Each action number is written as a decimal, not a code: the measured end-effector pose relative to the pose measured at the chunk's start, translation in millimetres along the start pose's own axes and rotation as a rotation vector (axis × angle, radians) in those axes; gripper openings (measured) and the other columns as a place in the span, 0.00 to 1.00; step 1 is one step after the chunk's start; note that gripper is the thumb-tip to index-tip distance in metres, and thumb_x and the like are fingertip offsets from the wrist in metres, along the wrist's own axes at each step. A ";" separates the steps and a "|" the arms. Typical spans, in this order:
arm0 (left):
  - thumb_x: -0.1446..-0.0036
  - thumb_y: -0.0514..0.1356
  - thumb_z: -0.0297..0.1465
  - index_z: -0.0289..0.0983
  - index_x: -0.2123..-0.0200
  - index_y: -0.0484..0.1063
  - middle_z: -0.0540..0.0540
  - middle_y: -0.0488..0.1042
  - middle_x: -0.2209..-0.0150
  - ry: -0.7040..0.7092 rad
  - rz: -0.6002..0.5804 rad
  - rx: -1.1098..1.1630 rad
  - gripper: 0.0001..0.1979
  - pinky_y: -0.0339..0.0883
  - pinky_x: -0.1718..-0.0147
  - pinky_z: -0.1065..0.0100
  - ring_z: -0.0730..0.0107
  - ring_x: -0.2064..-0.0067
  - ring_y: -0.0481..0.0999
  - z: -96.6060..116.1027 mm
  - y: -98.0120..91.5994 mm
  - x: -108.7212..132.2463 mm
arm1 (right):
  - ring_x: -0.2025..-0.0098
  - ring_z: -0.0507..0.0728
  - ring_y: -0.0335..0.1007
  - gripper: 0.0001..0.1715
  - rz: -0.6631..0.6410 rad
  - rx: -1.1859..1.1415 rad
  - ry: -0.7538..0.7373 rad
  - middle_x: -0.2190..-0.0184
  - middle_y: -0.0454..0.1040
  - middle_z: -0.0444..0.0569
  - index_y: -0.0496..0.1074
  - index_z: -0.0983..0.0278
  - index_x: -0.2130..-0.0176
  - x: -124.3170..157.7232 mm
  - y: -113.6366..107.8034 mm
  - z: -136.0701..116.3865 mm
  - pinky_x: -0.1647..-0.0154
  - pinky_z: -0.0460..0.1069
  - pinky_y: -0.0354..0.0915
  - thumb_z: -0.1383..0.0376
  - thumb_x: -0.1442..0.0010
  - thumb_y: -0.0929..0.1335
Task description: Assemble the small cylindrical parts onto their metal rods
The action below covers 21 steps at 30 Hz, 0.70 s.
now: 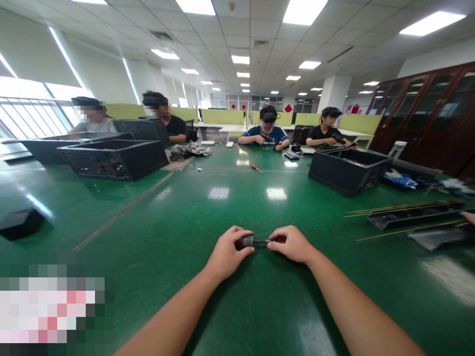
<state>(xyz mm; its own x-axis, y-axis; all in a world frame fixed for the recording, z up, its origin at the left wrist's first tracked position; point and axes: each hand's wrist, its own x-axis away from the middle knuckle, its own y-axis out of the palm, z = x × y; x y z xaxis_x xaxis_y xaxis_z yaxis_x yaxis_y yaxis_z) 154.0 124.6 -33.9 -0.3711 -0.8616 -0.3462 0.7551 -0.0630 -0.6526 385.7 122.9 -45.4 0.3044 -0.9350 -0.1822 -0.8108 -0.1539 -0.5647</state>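
Just above the green tabletop, my left hand is closed around the dark, round body of a screwdriver-like tool. A thin metal shaft runs from the tool's grey collar toward the right. At its far end my right hand pinches with thumb and fingers. Something small and dark shows between those fingers, too small to name. Most of the tool's body is hidden inside my left hand.
A black computer case stands at left, another computer case at right. An orange screwdriver lies ahead. Thin yellowish rods and dark metal channels lie at right. A black box sits far left. Several people work opposite.
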 end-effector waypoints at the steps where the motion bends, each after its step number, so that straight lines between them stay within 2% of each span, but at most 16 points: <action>1: 0.51 0.66 0.30 0.42 0.55 0.77 0.47 0.73 0.58 0.001 0.000 0.000 0.17 0.68 0.52 0.60 0.63 0.56 0.74 -0.1 0.0 -0.1 | 0.74 0.52 0.67 0.12 -0.001 -0.004 0.002 0.76 0.76 0.47 0.79 0.67 0.66 -0.1 0.0 0.0 0.73 0.45 0.61 0.61 0.48 0.71; 21: 0.51 0.66 0.29 0.43 0.56 0.77 0.48 0.73 0.59 -0.011 0.010 -0.020 0.17 0.67 0.52 0.62 0.64 0.56 0.74 2.6 -2.1 -0.2 | 0.74 0.52 0.67 0.13 0.006 0.009 0.001 0.76 0.75 0.47 0.80 0.67 0.66 -0.2 -1.7 3.8 0.73 0.45 0.60 0.60 0.48 0.71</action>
<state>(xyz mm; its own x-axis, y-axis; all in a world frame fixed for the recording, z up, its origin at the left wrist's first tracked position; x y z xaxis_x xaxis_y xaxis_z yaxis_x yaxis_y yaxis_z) 153.9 123.6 -30.7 -0.3576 -0.8676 -0.3454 0.7480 -0.0447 -0.6622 388.9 124.5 -47.5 0.2992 -0.9361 -0.1848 -0.8082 -0.1456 -0.5706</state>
